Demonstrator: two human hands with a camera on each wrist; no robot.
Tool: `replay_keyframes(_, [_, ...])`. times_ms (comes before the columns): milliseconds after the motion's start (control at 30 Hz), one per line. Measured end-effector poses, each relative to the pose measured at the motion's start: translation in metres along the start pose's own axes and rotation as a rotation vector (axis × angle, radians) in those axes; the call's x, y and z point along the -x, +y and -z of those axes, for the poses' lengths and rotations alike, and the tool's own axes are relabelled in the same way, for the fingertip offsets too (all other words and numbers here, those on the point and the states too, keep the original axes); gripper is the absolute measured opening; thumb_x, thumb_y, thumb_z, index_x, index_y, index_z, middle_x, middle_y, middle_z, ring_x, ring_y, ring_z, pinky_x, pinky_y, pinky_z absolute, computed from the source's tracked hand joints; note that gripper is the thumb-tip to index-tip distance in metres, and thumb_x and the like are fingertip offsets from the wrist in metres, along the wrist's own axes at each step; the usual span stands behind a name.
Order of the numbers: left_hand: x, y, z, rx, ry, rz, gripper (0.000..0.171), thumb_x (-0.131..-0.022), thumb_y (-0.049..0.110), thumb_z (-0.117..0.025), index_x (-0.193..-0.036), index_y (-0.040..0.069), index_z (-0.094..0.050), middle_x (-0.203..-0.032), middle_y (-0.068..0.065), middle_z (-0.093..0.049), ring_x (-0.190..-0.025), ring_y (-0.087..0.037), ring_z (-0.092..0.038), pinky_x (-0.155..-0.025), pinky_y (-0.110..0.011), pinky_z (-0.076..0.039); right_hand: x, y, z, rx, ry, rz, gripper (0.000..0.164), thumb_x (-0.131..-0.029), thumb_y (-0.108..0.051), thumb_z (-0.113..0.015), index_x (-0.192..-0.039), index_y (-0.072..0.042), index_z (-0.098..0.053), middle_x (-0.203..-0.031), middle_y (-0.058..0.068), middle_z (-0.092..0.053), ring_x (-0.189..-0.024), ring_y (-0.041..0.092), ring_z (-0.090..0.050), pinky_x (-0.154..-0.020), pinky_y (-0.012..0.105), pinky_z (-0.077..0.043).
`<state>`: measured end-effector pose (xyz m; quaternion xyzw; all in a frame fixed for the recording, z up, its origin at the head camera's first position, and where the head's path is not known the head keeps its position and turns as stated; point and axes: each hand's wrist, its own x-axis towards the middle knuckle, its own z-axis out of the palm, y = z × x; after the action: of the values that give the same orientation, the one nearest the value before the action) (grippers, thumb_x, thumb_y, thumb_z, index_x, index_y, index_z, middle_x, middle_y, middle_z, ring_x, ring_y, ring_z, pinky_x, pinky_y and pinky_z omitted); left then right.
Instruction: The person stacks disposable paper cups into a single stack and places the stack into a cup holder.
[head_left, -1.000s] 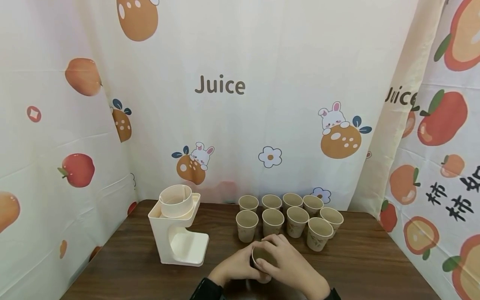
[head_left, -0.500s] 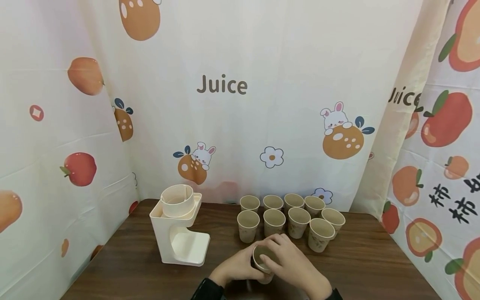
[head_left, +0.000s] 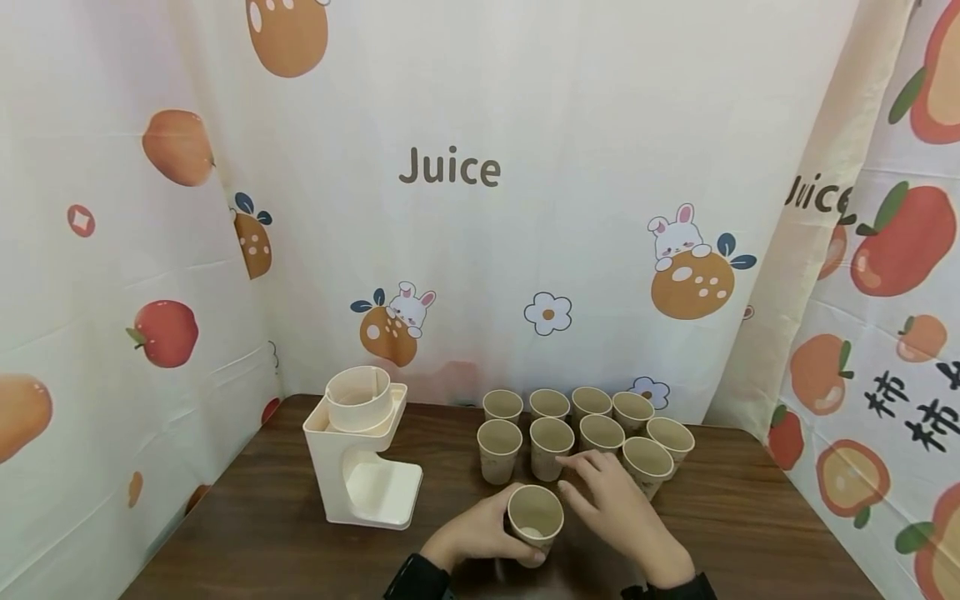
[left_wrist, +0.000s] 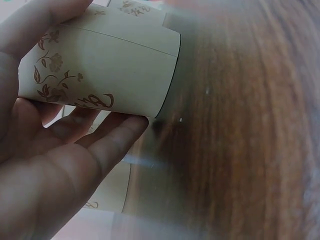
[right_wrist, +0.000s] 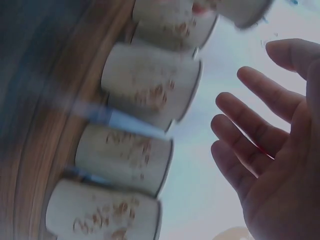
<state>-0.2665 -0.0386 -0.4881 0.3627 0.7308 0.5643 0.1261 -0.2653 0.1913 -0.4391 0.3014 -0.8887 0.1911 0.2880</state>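
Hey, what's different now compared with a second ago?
The right hand has moved off the cup toward the person's right, and its fingers now point toward the standing cups, apart from the cup it was over. The left hand still grips that cup. The standing cups and the white stand stayed in place.

The left hand [head_left: 480, 531] is hiding part of the held cup [head_left: 537, 510]. Beyond the grip, rightward, the right hand [head_left: 621, 507] is covering the base of a far cup [head_left: 602, 434]. Nearer than the grip, the bottom edge is cutting off both sleeves [head_left: 417, 577]. Beyond, print [right_wrist: 152, 96] is showing blurred.
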Motion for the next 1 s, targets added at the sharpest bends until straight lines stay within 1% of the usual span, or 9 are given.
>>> replay_keyframes(133, [0.000, 0.001, 0.000, -0.015, 0.023, 0.008, 0.064, -0.071, 0.022, -0.081, -0.125, 0.019, -0.048, -0.115, -0.015, -0.061, -0.103, -0.026, -0.056, -0.091, -0.037, -0.046, 0.002, 0.014, 0.008, 0.027, 0.049, -0.022, 0.027, -0.082, -0.021, -0.070, -0.108, -0.016, -0.066, -0.100, 0.000, -0.063, -0.092, 0.018, -0.052, -0.072, 0.042, -0.048])
replay_keyframes(233, [0.000, 0.002, 0.000, -0.023, 0.032, 0.015, 0.064, -0.070, 0.023, -0.081, -0.125, 0.020, -0.048, -0.114, -0.013, -0.061, -0.103, -0.024, -0.057, -0.091, -0.037, -0.046, 0.003, 0.023, 0.013, 0.071, 0.070, -0.058, 0.025, -0.082, -0.020, -0.069, -0.106, -0.013, -0.067, -0.098, 0.003, -0.063, -0.092, 0.023, -0.053, -0.073, 0.044, -0.047])
replay_keyframes(367, [-0.001, 0.003, 0.001, -0.033, 0.035, 0.016, 0.064, -0.070, 0.023, -0.082, -0.124, 0.021, -0.048, -0.113, -0.010, -0.062, -0.102, -0.022, -0.057, -0.091, -0.036, -0.046, 0.006, 0.034, 0.019, 0.113, 0.105, -0.111, 0.026, -0.081, -0.017, -0.068, -0.105, -0.007, -0.067, -0.094, 0.008, -0.062, -0.093, 0.030, -0.053, -0.078, 0.049, -0.046])
replay_keyframes(500, [-0.002, 0.004, 0.000, -0.029, 0.039, 0.018, 0.064, -0.069, 0.022, -0.082, -0.124, 0.020, -0.049, -0.113, -0.011, -0.062, -0.102, -0.023, -0.057, -0.091, -0.037, -0.046, 0.009, 0.040, 0.024, 0.131, 0.148, -0.171, 0.027, -0.080, -0.014, -0.067, -0.105, -0.005, -0.066, -0.095, 0.013, -0.062, -0.095, 0.036, -0.052, -0.081, 0.054, -0.044])
replay_keyframes(600, [-0.002, 0.004, -0.001, -0.031, 0.043, 0.020, 0.065, -0.069, 0.022, -0.082, -0.124, 0.021, -0.049, -0.112, -0.009, -0.063, -0.102, -0.022, -0.057, -0.091, -0.037, -0.046, 0.012, 0.045, 0.024, 0.144, 0.179, -0.207, 0.026, -0.080, -0.013, -0.066, -0.104, -0.003, -0.066, -0.097, 0.016, -0.062, -0.094, 0.039, -0.052, -0.079, 0.056, -0.044])
replay_keyframes(767, [-0.001, 0.003, -0.001, -0.048, 0.043, 0.022, 0.064, -0.069, 0.023, -0.082, -0.123, 0.022, -0.049, -0.111, -0.004, -0.063, -0.101, -0.017, -0.057, -0.090, -0.034, -0.046, 0.015, 0.053, 0.021, 0.179, 0.227, -0.236, 0.029, -0.079, -0.013, -0.065, -0.105, 0.000, -0.065, -0.098, 0.019, -0.062, -0.094, 0.042, -0.051, -0.079, 0.057, -0.043])
replay_keyframes(833, [-0.001, 0.003, -0.001, -0.049, 0.043, 0.023, 0.064, -0.069, 0.023, -0.082, -0.123, 0.022, -0.049, -0.110, -0.003, -0.063, -0.100, -0.016, -0.057, -0.090, -0.033, -0.046, 0.017, 0.055, 0.019, 0.194, 0.231, -0.249, 0.030, -0.079, -0.014, -0.065, -0.106, 0.000, -0.064, -0.102, 0.021, -0.062, -0.096, 0.042, -0.050, -0.078, 0.058, -0.043])
replay_keyframes(1000, [0.000, 0.003, -0.002, -0.045, 0.049, 0.030, 0.063, -0.069, 0.023, -0.082, -0.123, 0.022, -0.049, -0.110, -0.004, -0.063, -0.100, -0.017, -0.058, -0.090, -0.034, -0.046, 0.021, 0.061, 0.012, 0.221, 0.209, -0.286, 0.031, -0.081, -0.017, -0.065, -0.108, -0.001, -0.064, -0.109, 0.022, -0.061, -0.101, 0.042, -0.050, -0.074, 0.061, -0.043])
